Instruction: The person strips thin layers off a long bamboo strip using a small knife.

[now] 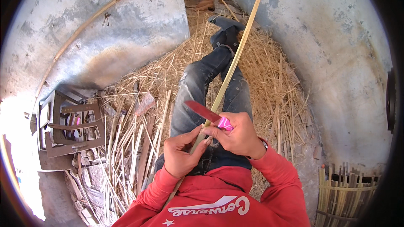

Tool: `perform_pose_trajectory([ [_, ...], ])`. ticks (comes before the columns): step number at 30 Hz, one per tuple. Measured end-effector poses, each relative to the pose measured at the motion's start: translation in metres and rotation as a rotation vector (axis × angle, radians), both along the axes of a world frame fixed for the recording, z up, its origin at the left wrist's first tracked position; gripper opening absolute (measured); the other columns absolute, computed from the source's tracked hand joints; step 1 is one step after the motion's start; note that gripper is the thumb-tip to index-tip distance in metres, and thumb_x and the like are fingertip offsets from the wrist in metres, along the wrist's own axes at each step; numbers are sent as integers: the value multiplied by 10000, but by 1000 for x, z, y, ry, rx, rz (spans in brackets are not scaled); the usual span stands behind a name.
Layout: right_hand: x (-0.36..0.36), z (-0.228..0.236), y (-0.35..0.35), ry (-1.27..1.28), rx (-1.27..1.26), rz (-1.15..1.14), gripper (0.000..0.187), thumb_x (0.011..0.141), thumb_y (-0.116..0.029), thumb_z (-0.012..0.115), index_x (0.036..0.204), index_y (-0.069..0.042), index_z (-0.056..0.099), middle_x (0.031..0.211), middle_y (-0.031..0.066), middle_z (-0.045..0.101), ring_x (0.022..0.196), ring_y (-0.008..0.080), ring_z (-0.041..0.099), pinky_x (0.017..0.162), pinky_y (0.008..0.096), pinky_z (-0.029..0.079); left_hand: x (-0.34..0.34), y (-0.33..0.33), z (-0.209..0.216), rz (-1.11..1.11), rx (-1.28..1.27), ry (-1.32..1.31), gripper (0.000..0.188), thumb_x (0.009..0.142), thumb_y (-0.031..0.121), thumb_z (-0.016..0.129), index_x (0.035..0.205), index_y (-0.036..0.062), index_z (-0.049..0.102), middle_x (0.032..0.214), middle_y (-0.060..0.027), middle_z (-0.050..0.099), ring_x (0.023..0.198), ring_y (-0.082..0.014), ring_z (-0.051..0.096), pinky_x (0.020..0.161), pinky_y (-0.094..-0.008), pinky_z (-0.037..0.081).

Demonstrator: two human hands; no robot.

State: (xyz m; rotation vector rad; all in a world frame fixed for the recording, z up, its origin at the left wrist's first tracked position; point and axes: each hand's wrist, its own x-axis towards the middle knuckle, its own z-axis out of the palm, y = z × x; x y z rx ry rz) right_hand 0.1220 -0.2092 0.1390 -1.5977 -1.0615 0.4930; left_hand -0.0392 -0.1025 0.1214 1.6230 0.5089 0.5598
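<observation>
A long bamboo strip (232,69) slants across my lap, its far end past my knees and its near end against my red sweatshirt. My left hand (180,150) is closed around the strip, pinching it between thumb and fingers. In my right hand (239,136) is a knife with a pink-and-white handle and a reddish-brown blade (202,111). The blade points to the upper left and lies across the strip just beyond my left fingertips. My right thumb presses toward the strip beside the left fingers. Whether the edge cuts into the bamboo I cannot tell.
My outstretched legs in jeans (187,94) lie over a heap of shavings (269,65). Loose strips (134,153) are spread at left, beside a dark metal frame (75,126). A slatted bamboo basket (346,195) stands at lower right. Weathered walls (328,59) rise close by.
</observation>
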Motion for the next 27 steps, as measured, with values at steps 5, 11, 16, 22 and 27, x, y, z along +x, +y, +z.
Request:
perform_pose_trajectory([
  [5,-14,-4,-2,-197,1,-78,151,844,-137,771,819,-51,650,634,167,586,512,367,569,481,407,428,-2,6,-5,26,241,155,396,840,-26,762,1225,-83,688,832,-66,731,709,-50,623,628,-206,482],
  [11,-21,-6,-20,-187,36,-120,80,837,-62,719,855,-61,641,654,168,608,585,386,635,523,416,485,-5,38,-11,202,351,198,323,888,35,760,1185,-76,701,725,-34,662,582,-44,573,521,-207,434],
  [16,67,-15,-25,-379,5,-730,168,880,-109,729,1009,-8,692,770,147,667,627,221,628,572,352,477,-9,32,-9,135,-31,114,335,992,123,672,1293,-24,668,654,27,561,521,-20,468,481,-202,352],
  [22,80,-12,-33,-124,71,-542,286,1009,-273,632,996,10,666,691,29,564,644,121,521,566,302,402,-4,24,2,-195,-248,155,417,1104,186,441,1472,-6,477,686,12,544,516,-38,459,481,-201,375],
  [27,44,-2,-13,-37,-16,-307,316,1031,-295,587,878,-18,603,638,49,513,593,133,481,555,330,385,-4,27,5,-266,-283,144,435,1112,189,387,1507,6,400,677,6,515,519,-50,448,492,-201,370],
])
